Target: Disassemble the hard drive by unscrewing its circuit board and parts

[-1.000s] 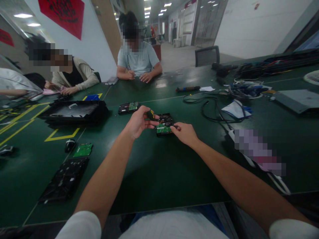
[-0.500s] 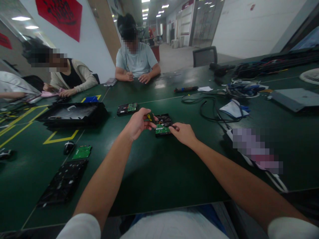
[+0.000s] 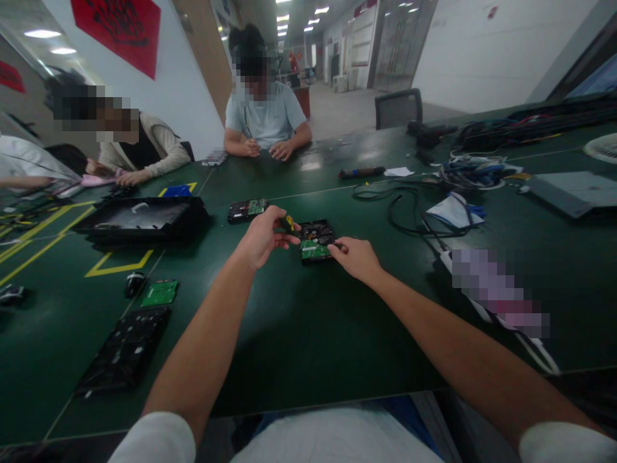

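Observation:
A black hard drive with a green circuit board (image 3: 315,249) lies on the dark green table in front of me. My left hand (image 3: 265,239) is closed round a screwdriver with a green and yellow handle (image 3: 288,223), at the drive's left side. At the drive's right edge, the closed fingers of my right hand (image 3: 355,257) touch its side; a small dark thing shows at the fingertips, too small to name. Another hard drive (image 3: 247,210) lies just beyond my left hand.
At the left are a black tray (image 3: 139,218), a loose green board (image 3: 159,292), a mouse (image 3: 134,283) and a black drive bracket (image 3: 124,350). Cables (image 3: 475,173), a cloth (image 3: 453,211) and a metal box (image 3: 573,191) lie at the right. People sit across the table.
My left hand has shifted slightly left with the screwdriver, away from the drive's board. My right hand stays at the drive's right edge.

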The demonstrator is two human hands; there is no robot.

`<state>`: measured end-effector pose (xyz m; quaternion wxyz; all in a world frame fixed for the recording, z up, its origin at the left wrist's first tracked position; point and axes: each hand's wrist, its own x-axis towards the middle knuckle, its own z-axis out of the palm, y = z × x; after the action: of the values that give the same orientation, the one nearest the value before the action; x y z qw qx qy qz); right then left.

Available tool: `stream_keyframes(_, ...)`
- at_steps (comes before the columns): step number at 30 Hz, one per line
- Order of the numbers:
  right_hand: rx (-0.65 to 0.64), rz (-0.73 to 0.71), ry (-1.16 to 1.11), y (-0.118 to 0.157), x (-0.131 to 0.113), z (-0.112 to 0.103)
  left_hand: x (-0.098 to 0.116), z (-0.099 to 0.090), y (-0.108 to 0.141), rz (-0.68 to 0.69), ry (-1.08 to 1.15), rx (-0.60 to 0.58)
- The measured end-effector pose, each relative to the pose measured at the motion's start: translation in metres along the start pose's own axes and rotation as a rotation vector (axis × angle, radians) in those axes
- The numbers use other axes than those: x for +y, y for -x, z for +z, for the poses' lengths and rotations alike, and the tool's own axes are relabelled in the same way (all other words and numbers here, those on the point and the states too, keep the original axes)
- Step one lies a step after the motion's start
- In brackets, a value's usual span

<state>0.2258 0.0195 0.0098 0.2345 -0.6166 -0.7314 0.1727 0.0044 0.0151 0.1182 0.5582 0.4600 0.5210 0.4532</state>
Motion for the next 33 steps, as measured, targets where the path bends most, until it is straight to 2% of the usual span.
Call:
stream_keyframes(6,0.010,-0.010,-0.011,0.0008,0.0008,-0.0001,-0.0018,-0.0016,0.0000,0.075,-0.041,-0.007)
stream_keyframes(12,-0.003,0.002,-0.041,0.0016,-0.0006,-0.0023,-0.0031,0.0019,0.0010,0.020,0.034,-0.060)
stream_keyframes(19,0.013,-0.008,-0.037,0.0007,0.0022,0.0006,-0.0034,-0.0007,-0.0002,0.070,-0.005,-0.041)
stream_keyframes(27,-0.002,0.023,-0.026,0.0017,-0.0028,-0.0032,-0.0035,0.0016,0.0004,0.002,0.037,-0.143)
stream_keyframes(33,-0.004,0.011,-0.023,0.0016,-0.0017,-0.0024,-0.0013,-0.0012,0.0008,0.046,-0.002,-0.108)
